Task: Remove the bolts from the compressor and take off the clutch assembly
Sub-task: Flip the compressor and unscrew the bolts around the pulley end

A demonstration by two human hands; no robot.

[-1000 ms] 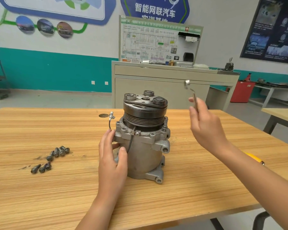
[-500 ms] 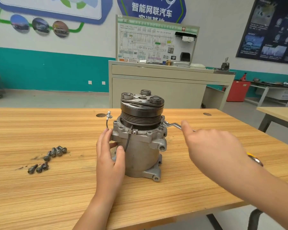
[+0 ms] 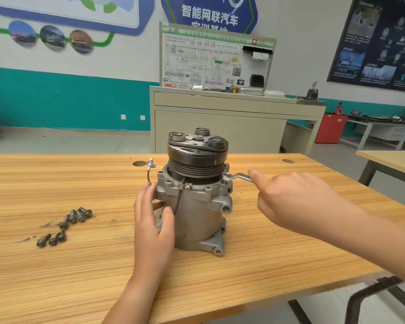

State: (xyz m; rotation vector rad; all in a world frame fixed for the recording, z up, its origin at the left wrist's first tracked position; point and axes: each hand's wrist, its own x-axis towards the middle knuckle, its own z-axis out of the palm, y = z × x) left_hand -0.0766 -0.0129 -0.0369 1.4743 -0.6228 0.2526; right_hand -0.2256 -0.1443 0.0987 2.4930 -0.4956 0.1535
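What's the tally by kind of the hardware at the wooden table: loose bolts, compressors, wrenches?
loose bolts: 7, in two clusters on the tabletop
compressor: 1
wrench: 1
Total: 9

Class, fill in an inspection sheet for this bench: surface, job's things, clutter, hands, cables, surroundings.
Surface: wooden table, dark smudges near the loose bolts.
Job's things: compressor upright, clutch in place on top; bolts lying in two groups on the table to its left; wrench with its head at the flange on the right.
Clutter: nothing seen.
Hands: left hand grips the compressor body; right hand holds the wrench handle, forefinger along it.
Cables: black wire with a plug rises at the compressor's left side.
Surroundings: cabinet with wiring board behind; red bin; second table at right.
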